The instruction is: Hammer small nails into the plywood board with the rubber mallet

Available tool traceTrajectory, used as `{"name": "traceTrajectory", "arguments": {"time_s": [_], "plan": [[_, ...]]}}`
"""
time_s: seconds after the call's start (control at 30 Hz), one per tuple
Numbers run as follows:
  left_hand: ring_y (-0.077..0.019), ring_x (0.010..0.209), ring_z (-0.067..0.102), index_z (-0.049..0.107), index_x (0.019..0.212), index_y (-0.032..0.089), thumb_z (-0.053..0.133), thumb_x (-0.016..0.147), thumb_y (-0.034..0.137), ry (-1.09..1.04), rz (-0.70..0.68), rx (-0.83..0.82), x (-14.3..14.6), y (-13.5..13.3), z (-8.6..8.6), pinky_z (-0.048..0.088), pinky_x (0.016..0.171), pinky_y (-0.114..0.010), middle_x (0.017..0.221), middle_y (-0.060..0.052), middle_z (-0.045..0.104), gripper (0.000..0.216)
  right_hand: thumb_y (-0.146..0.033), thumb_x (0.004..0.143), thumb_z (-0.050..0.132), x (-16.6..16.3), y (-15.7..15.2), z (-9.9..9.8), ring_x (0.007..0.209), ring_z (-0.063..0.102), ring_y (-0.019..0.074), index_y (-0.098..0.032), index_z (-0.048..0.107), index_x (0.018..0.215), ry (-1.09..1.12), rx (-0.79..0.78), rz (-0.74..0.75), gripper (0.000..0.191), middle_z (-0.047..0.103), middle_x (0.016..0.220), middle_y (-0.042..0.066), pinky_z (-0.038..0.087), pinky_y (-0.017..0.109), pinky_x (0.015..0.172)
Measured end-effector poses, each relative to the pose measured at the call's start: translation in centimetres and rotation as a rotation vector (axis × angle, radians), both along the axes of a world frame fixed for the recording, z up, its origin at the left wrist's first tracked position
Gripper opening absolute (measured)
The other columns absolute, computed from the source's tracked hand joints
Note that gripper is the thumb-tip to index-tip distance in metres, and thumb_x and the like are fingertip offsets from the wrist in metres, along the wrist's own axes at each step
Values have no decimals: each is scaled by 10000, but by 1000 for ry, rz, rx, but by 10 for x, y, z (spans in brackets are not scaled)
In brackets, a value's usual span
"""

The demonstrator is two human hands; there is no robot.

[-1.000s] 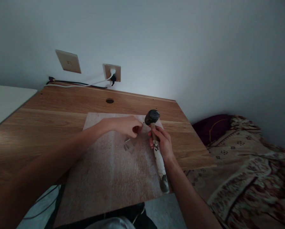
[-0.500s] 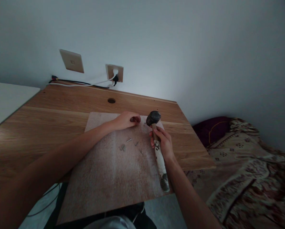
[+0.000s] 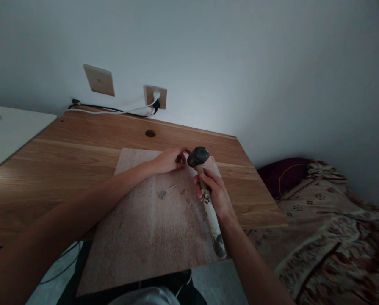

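Note:
My right hand (image 3: 215, 189) is wrapped round the upper handle of a hammer (image 3: 212, 216). It has a blunt black head and a worn handle with flaking white paint. The hammer head is just right of my left hand (image 3: 172, 159), whose fingers are curled in a pinch over the far part of a wooden board (image 3: 138, 241). Whatever those fingertips hold is too small and dark to make out. Several nails (image 3: 172, 187) lie loose on the board, nearer to me than my left hand, some in a small pile (image 3: 162, 195).
The board lies on a wooden desk (image 3: 65, 169) and overhangs its front edge. Against the wall are a socket (image 3: 156, 96) with plugs and cables (image 3: 113, 111). A white surface (image 3: 17, 131) stands at left, a bed with patterned covers (image 3: 322, 224) at right.
The hammer head has shifted left in my right hand, closer to my left fingers. My left hand stays nearly in place, still pinched.

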State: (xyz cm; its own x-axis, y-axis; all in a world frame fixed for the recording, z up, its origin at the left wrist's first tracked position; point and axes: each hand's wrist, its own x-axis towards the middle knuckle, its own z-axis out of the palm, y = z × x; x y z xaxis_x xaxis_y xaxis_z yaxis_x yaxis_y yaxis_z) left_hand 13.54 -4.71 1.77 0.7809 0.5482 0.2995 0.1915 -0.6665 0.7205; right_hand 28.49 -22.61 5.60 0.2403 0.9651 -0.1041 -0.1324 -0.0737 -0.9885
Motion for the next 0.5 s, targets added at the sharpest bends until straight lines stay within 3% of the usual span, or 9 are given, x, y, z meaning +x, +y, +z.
{"name": "traceTrajectory", "arguments": {"time_s": [0.17, 0.4, 0.5], "plan": [[-184, 797, 750, 655, 1270, 164, 750, 791, 94, 3, 11, 12, 1, -1, 1, 539, 751, -276, 919, -35, 802, 494, -490, 778, 765, 1, 3, -2, 409, 493, 105, -213, 666, 827, -22, -31, 28, 299, 708, 727, 5, 370, 258, 365], [-183, 771, 733, 665, 1227, 163, 725, 787, 101, 6, -7, 1, 2, -1, -1, 538, 755, -287, 869, -22, 781, 449, -509, 782, 749, 3, 4, -7, 404, 487, 118, -217, 671, 781, -50, -38, 42, 302, 680, 655, 6, 372, 263, 365], [-173, 754, 699, 666, 1154, 160, 684, 779, 105, 21, -16, 6, -1, 0, 7, 523, 715, -277, 882, -26, 753, 380, -478, 771, 757, 3, 2, -6, 408, 497, 118, -217, 687, 861, -33, -13, -1, 285, 698, 712, 6, 375, 267, 365]]}}
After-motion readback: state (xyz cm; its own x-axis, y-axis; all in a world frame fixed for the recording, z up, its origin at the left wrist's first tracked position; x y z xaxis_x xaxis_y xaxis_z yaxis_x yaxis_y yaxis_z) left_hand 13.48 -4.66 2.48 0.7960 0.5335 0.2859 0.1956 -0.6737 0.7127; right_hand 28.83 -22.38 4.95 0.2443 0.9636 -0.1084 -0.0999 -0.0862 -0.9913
